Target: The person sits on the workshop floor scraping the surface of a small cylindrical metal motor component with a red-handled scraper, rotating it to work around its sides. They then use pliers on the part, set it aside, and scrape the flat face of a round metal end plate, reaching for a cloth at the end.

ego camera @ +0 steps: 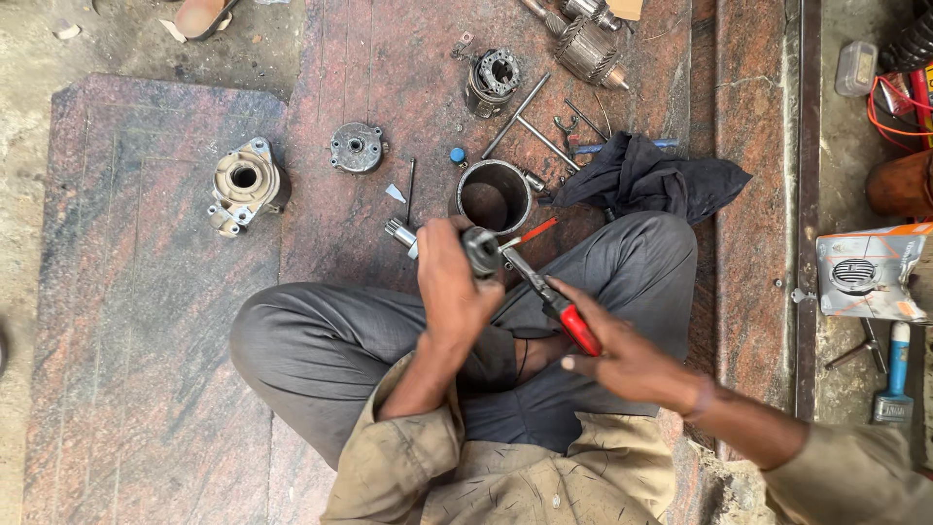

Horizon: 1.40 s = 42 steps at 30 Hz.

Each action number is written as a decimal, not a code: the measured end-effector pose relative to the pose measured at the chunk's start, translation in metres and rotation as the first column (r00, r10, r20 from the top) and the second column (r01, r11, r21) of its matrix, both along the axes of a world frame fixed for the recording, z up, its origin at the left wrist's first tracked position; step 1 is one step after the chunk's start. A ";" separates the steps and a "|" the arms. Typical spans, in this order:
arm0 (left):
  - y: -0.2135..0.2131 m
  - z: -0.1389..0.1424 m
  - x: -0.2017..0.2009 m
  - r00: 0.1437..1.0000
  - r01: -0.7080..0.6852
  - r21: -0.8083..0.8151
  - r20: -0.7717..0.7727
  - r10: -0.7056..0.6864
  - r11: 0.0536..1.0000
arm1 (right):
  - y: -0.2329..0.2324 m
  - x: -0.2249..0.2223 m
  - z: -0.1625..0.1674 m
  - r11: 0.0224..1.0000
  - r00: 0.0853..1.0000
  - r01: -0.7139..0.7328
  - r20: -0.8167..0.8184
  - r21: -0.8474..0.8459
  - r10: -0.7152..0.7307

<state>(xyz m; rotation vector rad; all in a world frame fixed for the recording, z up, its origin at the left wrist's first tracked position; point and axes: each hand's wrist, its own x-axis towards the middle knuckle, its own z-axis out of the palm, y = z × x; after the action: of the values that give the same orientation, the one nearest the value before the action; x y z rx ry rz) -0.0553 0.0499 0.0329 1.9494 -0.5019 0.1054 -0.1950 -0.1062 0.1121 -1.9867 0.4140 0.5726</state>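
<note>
The small dark metal part (481, 249), round and shaft-like, sits up in the left hand (455, 287), whose grip is clenched around it just above the person's crossed legs. The red-handled pliers (549, 297) meet it from the right: their nose touches the part's side, and the right hand (622, 358) has its grip wrapped about the red handles.

To do this well, my judgement is that the left hand should hold the part steady and square to the pliers, so the nose bites cleanly and does not slip off the round face; a firm, even squeeze and a pull in line with the part look safer than twisting at an angle.

Just beyond the part, an open steel cylinder housing (494, 195) stands on its end. Left of the part and farther out lie a round end cap (357, 148) and, well apart from it, a pale cast housing (245, 184). Beyond the cylinder rest long bolts (530, 124), a brush-holder piece (492, 81) and a copper-wound armature (587, 51). A dark cloth (646, 177) lies bunched to the part's right, over the knee.

All this sits on a reddish polished stone floor (146, 321), dusty and scuffed. Farther right of the part, past a raised stone edge, are a boxed horn (865, 274) and a blue-handled tool (894, 374).
</note>
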 end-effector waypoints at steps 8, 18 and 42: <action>0.006 0.010 0.006 0.844 0.271 -0.284 -0.389 -0.369 0.920 | -0.030 -0.010 0.013 0.664 0.853 -0.230 0.182 -0.712 0.490; 0.013 0.016 0.010 0.710 0.405 -0.401 -0.429 -0.559 0.822 | -0.054 0.005 0.021 0.427 0.714 -0.324 0.077 -0.844 0.695; 0.004 0.020 -0.010 0.990 0.030 0.042 0.137 -0.035 0.999 | 0.027 -0.014 -0.005 0.933 0.934 -0.112 0.285 -0.343 0.217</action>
<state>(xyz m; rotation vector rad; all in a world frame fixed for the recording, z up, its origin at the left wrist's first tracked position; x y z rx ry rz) -0.0649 0.0540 0.0526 1.9811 -0.6308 0.2121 -0.2087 -0.0790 0.1072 -2.3991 0.1423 0.2867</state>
